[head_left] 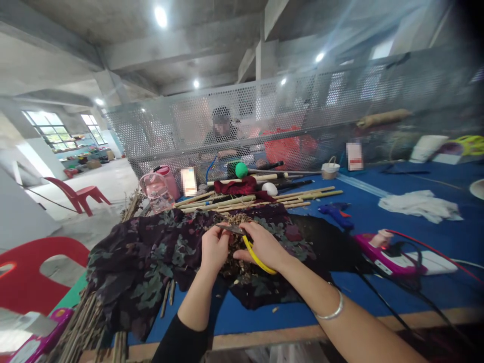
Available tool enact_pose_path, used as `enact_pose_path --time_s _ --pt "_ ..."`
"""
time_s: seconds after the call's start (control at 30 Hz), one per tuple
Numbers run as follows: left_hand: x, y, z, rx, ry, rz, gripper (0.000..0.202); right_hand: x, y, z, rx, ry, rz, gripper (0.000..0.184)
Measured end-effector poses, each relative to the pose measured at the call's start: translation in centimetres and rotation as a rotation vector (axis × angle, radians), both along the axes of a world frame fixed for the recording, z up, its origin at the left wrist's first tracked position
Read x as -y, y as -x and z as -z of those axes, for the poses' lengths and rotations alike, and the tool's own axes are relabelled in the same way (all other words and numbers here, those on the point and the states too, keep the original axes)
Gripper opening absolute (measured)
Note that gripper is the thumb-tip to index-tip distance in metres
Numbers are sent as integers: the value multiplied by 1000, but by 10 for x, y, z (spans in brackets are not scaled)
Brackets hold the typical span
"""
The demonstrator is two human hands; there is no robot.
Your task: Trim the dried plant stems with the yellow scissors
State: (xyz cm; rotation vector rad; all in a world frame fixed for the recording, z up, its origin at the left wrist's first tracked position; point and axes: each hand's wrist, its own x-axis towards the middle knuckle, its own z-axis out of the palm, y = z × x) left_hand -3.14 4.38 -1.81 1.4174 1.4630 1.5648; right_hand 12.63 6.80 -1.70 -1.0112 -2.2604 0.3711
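My right hand [262,246] is closed around yellow-handled scissors [245,241], whose dark blades point left toward my left hand [214,248]. My left hand is pinched shut on something small at the blade tips; I cannot make out what. Both hands hover over a heap of brown chopped bits [238,252] lying on a dark floral cloth [151,257] spread across the blue table [378,212]. A silver bangle sits on my right wrist.
Bamboo sticks [257,199] lie behind the cloth, with a pink jug [157,190] and red cloth. A blue glue gun [336,213], a pink iron [381,252] with cables and white cloth [419,205] lie right. Another person sits behind a perforated screen [264,116]. Red chairs stand left.
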Motion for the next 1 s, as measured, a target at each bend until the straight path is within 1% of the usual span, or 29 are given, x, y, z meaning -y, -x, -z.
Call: enact_pose_path --time_s 0.13,0.37,0.63,0.9,1.0 --pt "2 0 -2 -45 -24 -1 23 0 0 -1 1 -31 24 66" --pt "5 2 -3 -161 -58 -48 20 2 0 -1 20 -42 82 60" --pt "5 3 -5 -202 -27 -48 21 2 0 -2 -26 -9 60 50" --pt "2 5 -2 -166 -5 -18 22 -1 2 1 7 35 111 33" --pt "-1 4 1 -91 3 -9 20 -1 4 4 -2 33 126 37"
